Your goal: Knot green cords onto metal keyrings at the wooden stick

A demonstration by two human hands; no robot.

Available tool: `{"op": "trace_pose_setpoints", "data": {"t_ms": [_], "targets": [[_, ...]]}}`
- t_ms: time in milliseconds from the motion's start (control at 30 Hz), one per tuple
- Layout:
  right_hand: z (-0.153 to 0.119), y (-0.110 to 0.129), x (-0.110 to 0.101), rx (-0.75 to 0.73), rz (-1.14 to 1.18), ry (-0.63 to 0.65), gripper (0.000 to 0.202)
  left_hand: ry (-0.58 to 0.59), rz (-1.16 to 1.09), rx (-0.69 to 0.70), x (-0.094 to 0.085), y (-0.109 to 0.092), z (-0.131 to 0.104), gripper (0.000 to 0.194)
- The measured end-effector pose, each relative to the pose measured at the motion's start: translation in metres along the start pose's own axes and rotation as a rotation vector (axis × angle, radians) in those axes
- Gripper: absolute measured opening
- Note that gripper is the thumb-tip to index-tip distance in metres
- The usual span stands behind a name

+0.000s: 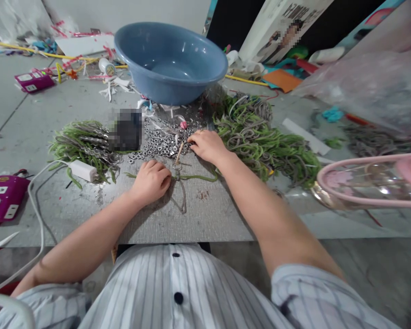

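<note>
My left hand [151,182] rests on the table with curled fingers, closed over a green cord [200,177] whose ends come out on both sides of it. A grey cord loop [183,201] hangs from the knot beside its fingertips, and a thin wooden stick [179,154] stands tilted just above. My right hand [208,145] is at the right edge of a spread of small metal rings like nuts [154,144]. Its thumb and fingertips are pinched together among them; whatever is between them is hidden.
Behind the rings stands a blue basin [171,87]. Green-grey cord bundles lie left [78,137] and right [270,146]. A dark blurred object [126,130], a white charger [83,171], purple power strips [7,196] and a pink-rimmed clear case [373,180] surround the work spot.
</note>
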State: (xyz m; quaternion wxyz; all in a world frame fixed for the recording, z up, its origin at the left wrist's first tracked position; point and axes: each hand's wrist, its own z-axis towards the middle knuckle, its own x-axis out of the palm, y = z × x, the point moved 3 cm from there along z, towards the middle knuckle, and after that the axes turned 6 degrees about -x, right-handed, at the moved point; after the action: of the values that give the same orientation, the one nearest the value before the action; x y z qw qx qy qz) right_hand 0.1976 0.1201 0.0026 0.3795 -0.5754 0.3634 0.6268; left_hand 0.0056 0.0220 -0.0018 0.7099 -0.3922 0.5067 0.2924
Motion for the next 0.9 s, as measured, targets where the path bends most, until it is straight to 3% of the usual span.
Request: {"op": "trace_pose_setpoints", "data": {"t_ms": [133,333,433,567,733,900], "targets": [[-0.002,0.002,0.001,0.012,-0.035,0.018,0.022,-0.013,-0.006,0.006,0.001,0.001,0.0,0.022],[-0.011,0.008,-0.005,-0.003,0.017,-0.074,0.024,-0.049,0.0,0.032,0.002,0.001,-0.002,0.022],[-0.024,0.02,-0.015,0.002,0.129,-0.151,0.024,-0.038,-0.01,0.031,0.001,0.001,-0.002,0.022],[-0.056,0.047,-0.025,-0.107,0.384,-0.211,0.02,-0.024,-0.034,0.039,-0.001,0.0,-0.002,0.021],[-0.09,0.071,-0.012,-0.13,0.537,-0.185,0.016,0.011,-0.09,0.14,-0.006,-0.005,-0.004,0.019],[-0.098,0.078,0.008,-0.195,0.497,-0.206,0.017,0.046,-0.069,0.238,-0.011,-0.01,-0.006,0.019]]}}
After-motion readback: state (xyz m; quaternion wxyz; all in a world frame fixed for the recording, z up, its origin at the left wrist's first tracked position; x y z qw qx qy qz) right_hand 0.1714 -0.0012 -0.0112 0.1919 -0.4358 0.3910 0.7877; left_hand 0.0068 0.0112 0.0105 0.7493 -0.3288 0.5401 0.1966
